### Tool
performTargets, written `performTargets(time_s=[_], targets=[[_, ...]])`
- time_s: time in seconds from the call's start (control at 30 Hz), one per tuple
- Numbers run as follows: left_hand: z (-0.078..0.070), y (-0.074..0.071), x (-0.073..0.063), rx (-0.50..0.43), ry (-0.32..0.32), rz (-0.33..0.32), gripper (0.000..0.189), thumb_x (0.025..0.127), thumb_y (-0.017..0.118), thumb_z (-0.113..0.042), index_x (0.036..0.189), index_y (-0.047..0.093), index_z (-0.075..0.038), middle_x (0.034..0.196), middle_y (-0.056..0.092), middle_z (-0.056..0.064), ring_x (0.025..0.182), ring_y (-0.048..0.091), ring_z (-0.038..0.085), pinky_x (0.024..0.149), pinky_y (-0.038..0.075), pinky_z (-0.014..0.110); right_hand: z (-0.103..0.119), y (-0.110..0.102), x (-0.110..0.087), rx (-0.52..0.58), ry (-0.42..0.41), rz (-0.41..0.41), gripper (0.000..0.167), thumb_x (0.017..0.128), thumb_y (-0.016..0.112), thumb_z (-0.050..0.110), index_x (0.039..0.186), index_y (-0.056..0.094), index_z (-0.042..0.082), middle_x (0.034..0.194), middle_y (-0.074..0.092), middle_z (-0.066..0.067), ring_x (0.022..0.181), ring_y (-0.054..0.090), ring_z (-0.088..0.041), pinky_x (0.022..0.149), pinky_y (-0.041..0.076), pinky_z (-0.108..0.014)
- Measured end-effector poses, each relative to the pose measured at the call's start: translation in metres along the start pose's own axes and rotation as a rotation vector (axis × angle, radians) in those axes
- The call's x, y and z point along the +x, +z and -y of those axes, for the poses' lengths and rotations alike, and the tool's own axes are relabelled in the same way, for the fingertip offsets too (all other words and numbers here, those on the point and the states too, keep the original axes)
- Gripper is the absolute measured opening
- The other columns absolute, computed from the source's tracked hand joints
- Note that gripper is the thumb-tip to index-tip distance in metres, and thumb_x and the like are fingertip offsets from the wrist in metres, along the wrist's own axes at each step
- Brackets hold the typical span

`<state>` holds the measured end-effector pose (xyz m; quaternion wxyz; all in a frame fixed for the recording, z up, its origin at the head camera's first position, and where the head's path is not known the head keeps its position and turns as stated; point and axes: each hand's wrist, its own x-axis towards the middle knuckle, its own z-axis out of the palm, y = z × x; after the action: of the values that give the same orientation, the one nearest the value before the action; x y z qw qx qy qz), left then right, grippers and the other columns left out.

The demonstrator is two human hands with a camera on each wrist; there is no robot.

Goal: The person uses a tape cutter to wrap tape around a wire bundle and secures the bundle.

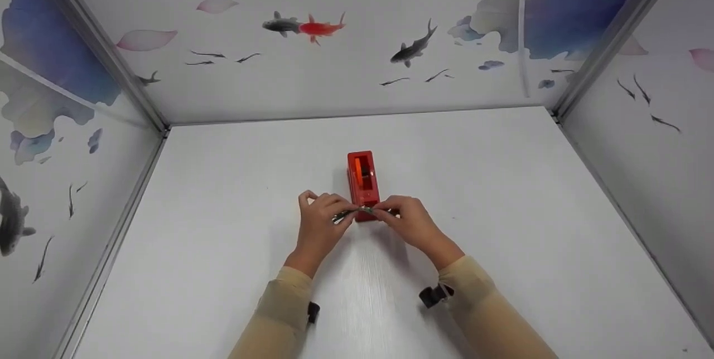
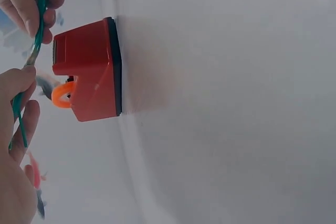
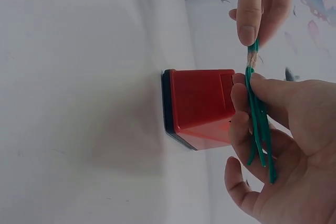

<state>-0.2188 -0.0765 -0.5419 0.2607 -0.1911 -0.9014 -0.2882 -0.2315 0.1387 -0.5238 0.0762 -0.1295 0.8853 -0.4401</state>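
Observation:
Both hands hold a short bundle of green wires point(image 3: 259, 124) between them, with a bare copper-coloured stretch in the middle. My left hand point(image 1: 321, 222) pinches one end between thumb and fingers. On the other side of the bare stretch, my right hand point(image 1: 413, 222) pinches the bundle, and several loose green ends hang across its fingers in the right wrist view. Just behind the wires stands a red tape dispenser point(image 1: 366, 197) with a dark base and an orange ring point(image 2: 61, 95) inside it. The hands partly cover the dispenser's near end in the head view.
A white tabletop point(image 1: 223, 180) spreads around the hands. Panels with printed fish and petals close it in at the back point(image 1: 334, 80), left and right, joined by metal corner posts. Small black devices are strapped at both wrists.

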Motion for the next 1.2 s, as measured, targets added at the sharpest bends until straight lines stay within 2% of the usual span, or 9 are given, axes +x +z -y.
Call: performTargets(time_s=[0.2,0.33,0.47,0.63,0.7,0.83,1.0,1.2], targets=[[-0.001,0.001,0.0,-0.073,-0.072,0.038,0.019,0.086,0.086,-0.028,0.103,0.081,-0.022,0.095,0.077,-0.007,0.096,0.07,0.014,0.102,0.034,0.055,-0.001,-0.001,0.0,0.019,-0.002,-0.027,0.016,0.096,0.075,0.016,0.108,0.083,0.021,0.091,0.07,0.004,0.082,0.062,-0.015,0.075,0.058,-0.029],[0.0,0.002,0.0,-0.116,-0.14,0.095,0.025,0.09,0.082,-0.031,0.113,0.078,-0.021,0.102,0.079,-0.006,0.099,0.071,0.013,0.104,0.031,0.055,-0.003,-0.001,-0.001,0.035,0.003,-0.053,0.018,0.095,0.075,0.016,0.11,0.083,0.022,0.094,0.07,0.005,0.085,0.064,-0.016,0.08,0.06,-0.031],[0.0,0.002,0.001,-0.174,-0.207,0.161,0.027,0.097,0.073,-0.037,0.118,0.077,-0.022,0.108,0.079,-0.006,0.105,0.071,0.014,0.106,0.027,0.056,-0.005,-0.001,-0.001,0.04,-0.037,-0.091,0.02,0.095,0.075,0.015,0.112,0.082,0.02,0.093,0.07,0.005,0.085,0.065,-0.015,0.083,0.06,-0.033],[0.002,0.001,0.004,-0.264,-0.279,0.204,0.024,0.101,0.065,-0.04,0.111,0.078,-0.022,0.096,0.078,-0.008,0.1,0.069,0.013,0.106,0.023,0.054,-0.009,0.0,-0.001,0.025,-0.125,-0.17,0.021,0.091,0.078,0.007,0.11,0.083,0.016,0.09,0.07,0.005,0.084,0.064,-0.013,0.086,0.061,-0.036],[0.003,-0.001,0.003,-0.292,-0.316,0.215,0.022,0.101,0.065,-0.038,0.109,0.078,-0.022,0.09,0.078,-0.009,0.097,0.069,0.013,0.107,0.022,0.055,-0.01,0.001,-0.001,0.029,-0.148,-0.177,0.021,0.09,0.079,0.007,0.109,0.083,0.015,0.09,0.07,0.006,0.085,0.063,-0.013,0.086,0.061,-0.036],[0.003,-0.002,-0.001,-0.339,-0.393,0.246,0.02,0.1,0.067,-0.035,0.109,0.079,-0.022,0.088,0.077,-0.008,0.098,0.069,0.015,0.111,0.018,0.057,-0.013,0.005,-0.002,0.038,-0.159,-0.164,0.021,0.091,0.078,0.008,0.109,0.083,0.016,0.091,0.07,0.007,0.086,0.063,-0.013,0.086,0.06,-0.035],[0.002,-0.002,0.0,-0.346,-0.418,0.289,0.021,0.101,0.065,-0.038,0.107,0.079,-0.024,0.087,0.075,-0.01,0.098,0.067,0.016,0.112,0.016,0.056,-0.016,0.005,-0.002,0.045,-0.165,-0.175,0.022,0.09,0.079,0.006,0.108,0.083,0.017,0.092,0.07,0.008,0.087,0.063,-0.013,0.086,0.061,-0.034],[-0.002,-0.001,0.005,-0.345,-0.403,0.311,0.02,0.1,0.067,-0.038,0.108,0.078,-0.023,0.087,0.075,-0.01,0.097,0.067,0.016,0.113,0.016,0.056,-0.019,0.0,-0.001,0.064,-0.151,-0.176,0.021,0.09,0.08,0.008,0.108,0.083,0.018,0.096,0.072,0.008,0.09,0.066,-0.013,0.087,0.061,-0.033]])
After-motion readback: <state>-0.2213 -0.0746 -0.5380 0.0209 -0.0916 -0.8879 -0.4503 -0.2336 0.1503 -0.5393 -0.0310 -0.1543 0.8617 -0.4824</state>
